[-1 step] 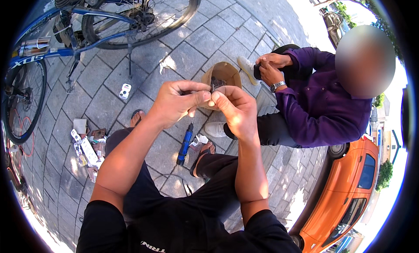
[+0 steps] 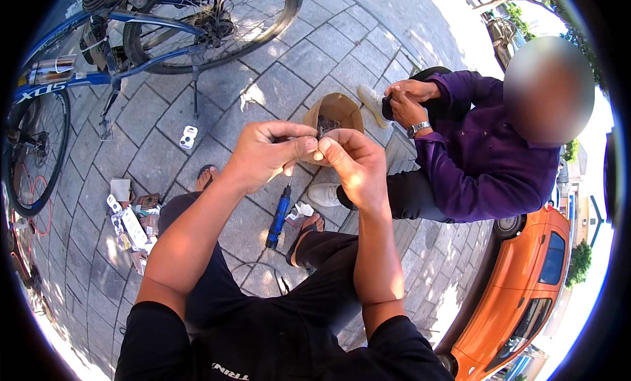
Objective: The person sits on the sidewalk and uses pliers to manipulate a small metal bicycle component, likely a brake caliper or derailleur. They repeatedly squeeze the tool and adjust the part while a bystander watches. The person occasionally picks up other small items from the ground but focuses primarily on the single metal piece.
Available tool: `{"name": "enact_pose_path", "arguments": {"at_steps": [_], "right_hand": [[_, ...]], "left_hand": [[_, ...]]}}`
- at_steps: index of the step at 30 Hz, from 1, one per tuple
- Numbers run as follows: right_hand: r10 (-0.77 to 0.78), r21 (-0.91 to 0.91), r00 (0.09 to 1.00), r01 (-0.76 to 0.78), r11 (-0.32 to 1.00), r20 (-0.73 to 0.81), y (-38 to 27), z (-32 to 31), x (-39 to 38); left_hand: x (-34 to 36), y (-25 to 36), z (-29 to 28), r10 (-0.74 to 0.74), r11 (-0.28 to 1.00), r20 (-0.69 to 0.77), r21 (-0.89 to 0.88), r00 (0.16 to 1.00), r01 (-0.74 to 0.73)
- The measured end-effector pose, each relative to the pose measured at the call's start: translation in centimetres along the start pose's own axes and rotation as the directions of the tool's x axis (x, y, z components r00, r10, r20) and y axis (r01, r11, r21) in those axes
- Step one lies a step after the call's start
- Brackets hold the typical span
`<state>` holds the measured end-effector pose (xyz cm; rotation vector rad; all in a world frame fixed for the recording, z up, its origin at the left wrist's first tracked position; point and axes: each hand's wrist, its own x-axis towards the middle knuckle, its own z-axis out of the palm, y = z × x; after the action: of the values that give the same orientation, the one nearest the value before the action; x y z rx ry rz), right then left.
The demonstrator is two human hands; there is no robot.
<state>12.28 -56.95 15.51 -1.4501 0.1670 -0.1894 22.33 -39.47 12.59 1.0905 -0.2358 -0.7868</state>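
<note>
Nothing visibly shifts, so the fingertip work continues: left hand (image 2: 263, 159) and right hand (image 2: 360, 165) pinch, tips meeting before the box's (image 2: 353, 113) near edge; anything held is indiscernible.

The left hand (image 2: 263, 154) and right hand (image 2: 360, 163) met at pinched fingertips (image 2: 307, 143), anything between hidden, with a cardboard box (image 2: 353, 118) at one o'clock from them, a purple-clad person (image 2: 483, 159) at three, an orange car (image 2: 503, 299) at four, a blue tool (image 2: 278, 218) at seven and a bicycle (image 2: 158, 22) at ten.
</note>
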Motion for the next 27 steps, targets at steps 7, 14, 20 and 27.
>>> {"name": "enact_pose_path", "arguments": {"at_steps": [7,14,20,27], "right_hand": [[0.162,0.009,0.986,-0.162,0.987,-0.04,0.3,-0.8,1.2],[0.272,0.061,0.962,-0.27,0.961,-0.018,-0.7,-0.7,1.6],[0.244,0.105,0.97,-0.24,0.965,-0.021,-0.6,-0.7,1.3],[0.21,-0.009,0.977,-0.21,0.978,-0.024,-1.0,-1.1,1.2]], "left_hand": [[0.0,-0.3,0.1,-0.079,0.994,0.013,-0.074,0.997,0.079],[0.5,-0.6,-1.4,-0.223,0.929,0.204,-0.251,0.953,0.271],[0.6,-0.1,-0.8,-0.23,0.923,0.242,-0.253,0.943,0.29],[0.6,-0.9,-0.6,-0.194,0.941,0.205,-0.237,0.959,0.241]]}}
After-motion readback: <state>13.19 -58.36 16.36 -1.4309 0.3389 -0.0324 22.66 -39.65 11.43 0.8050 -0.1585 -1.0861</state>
